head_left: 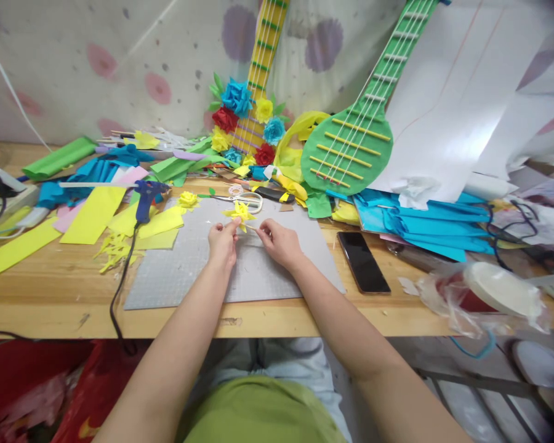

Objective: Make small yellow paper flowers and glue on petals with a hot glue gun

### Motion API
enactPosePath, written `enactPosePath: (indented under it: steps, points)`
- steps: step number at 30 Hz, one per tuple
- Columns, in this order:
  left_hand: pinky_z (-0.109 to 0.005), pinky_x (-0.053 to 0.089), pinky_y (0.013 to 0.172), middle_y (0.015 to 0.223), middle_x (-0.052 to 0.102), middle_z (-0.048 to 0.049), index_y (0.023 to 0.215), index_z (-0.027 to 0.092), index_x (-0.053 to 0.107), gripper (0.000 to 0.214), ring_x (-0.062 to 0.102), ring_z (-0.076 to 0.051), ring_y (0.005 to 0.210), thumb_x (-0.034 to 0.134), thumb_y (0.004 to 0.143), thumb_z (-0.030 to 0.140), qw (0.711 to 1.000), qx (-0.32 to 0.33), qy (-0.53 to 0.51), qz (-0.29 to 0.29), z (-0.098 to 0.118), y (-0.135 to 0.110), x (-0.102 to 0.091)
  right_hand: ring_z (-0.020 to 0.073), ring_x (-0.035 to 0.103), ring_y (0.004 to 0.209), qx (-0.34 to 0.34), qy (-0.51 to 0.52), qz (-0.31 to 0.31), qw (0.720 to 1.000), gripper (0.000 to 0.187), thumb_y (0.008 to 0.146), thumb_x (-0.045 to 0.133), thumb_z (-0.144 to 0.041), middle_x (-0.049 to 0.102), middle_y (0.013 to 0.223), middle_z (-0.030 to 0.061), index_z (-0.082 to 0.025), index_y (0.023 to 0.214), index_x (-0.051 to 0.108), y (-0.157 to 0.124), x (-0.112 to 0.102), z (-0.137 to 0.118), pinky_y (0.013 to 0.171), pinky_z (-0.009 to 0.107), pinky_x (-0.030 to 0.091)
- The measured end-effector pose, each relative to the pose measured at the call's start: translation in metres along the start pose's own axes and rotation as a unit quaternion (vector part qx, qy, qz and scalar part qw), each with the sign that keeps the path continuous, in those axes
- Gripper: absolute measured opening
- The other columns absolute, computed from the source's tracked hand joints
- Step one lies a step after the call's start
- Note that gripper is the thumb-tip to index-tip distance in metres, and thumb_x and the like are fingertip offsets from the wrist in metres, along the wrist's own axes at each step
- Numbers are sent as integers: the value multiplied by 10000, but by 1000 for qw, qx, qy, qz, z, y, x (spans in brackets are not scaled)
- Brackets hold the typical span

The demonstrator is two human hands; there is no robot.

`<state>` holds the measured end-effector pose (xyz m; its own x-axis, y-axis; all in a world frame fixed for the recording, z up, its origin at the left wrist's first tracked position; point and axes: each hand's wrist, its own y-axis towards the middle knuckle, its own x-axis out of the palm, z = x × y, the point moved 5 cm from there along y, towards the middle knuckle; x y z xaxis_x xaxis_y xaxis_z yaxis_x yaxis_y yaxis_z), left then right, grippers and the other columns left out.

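Observation:
A yellow paper flower (240,211) is held over the grey cutting mat (175,283). My left hand (223,242) is closed, its thumb and fingers pinching the flower at its lower side. My right hand (279,241) is closed in a pinch on a thin light stick (252,228) that runs to the flower's base. White-handled scissors (249,201) lie just behind the flower. A second yellow paper flower (188,200) rests at the mat's far left corner.
A blue glue gun (148,200) lies left of the mat among yellow paper strips (95,215). A phone (362,261) is to the right. Behind lean a green paper instrument (351,144) and a yellow one (264,58) with paper flowers. Blue paper (420,224) is piled at right.

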<state>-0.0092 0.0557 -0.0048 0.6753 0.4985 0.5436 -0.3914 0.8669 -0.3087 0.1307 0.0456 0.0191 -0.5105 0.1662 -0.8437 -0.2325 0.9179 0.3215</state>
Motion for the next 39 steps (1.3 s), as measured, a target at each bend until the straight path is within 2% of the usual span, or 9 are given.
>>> enactPosePath:
  steps: [2,5,12,16,23,27,30,34,39]
  points:
    - [-136,216,362,470,411,112,685,207,282,495,358,-20,378,719,509,56,1000,3,-2,-6,-1,0,1,120,574,699,-25,10,32,999,263,868,428,-380,639,908,13,-219,1045,537,0,-1,-7,603,224,351]
    - [-141,230,370,489,447,100,689,208,285,509,386,-28,396,737,495,75,1000,6,1,-15,-4,0,2,123,575,755,-58,-2,58,997,262,873,421,-370,616,996,27,-232,1050,556,2,2,-18,584,221,353]
    - [-154,238,399,460,397,121,665,204,278,539,362,-22,398,777,461,190,997,24,36,-58,-6,-2,3,114,576,816,-57,2,111,992,270,896,381,-352,621,951,33,-228,938,617,4,4,-22,653,209,379]
    - [-159,225,398,459,394,125,652,206,265,561,344,-18,390,783,439,226,996,30,50,-62,-7,-4,4,118,576,797,-51,-14,132,990,259,889,398,-359,631,900,31,-221,920,616,3,3,-22,639,212,368]
    - [-149,257,380,471,446,96,631,188,334,496,397,-25,404,791,441,214,997,-4,57,-47,-7,-8,4,114,569,736,-62,-44,142,987,226,882,412,-304,627,814,17,-204,834,609,3,2,-25,598,219,338]
    - [-155,377,434,658,606,4,702,150,471,309,552,-65,532,740,553,184,994,-74,52,-65,-6,-15,5,112,570,735,-52,-46,147,987,196,870,438,-295,633,830,14,-203,832,607,5,1,-18,590,219,334]
    - [-159,418,469,714,636,-19,735,140,502,203,599,-80,592,669,626,97,991,-106,41,-65,-6,-18,5,113,569,736,-52,-48,142,987,204,874,433,-307,635,833,17,-206,840,607,5,1,-13,592,220,335]
    - [-143,388,432,662,628,-2,781,148,486,241,602,-80,565,634,639,21,993,-105,39,-37,-8,-18,2,110,567,747,-82,-50,127,987,226,887,410,-316,632,838,18,-209,849,606,4,2,-13,604,218,336]
    - [-139,366,406,662,630,-1,840,151,473,297,604,-83,556,641,635,18,994,-90,50,-32,-10,-16,1,112,563,759,-88,-62,101,989,250,899,385,-318,626,863,26,-205,877,606,4,3,-14,614,218,335]
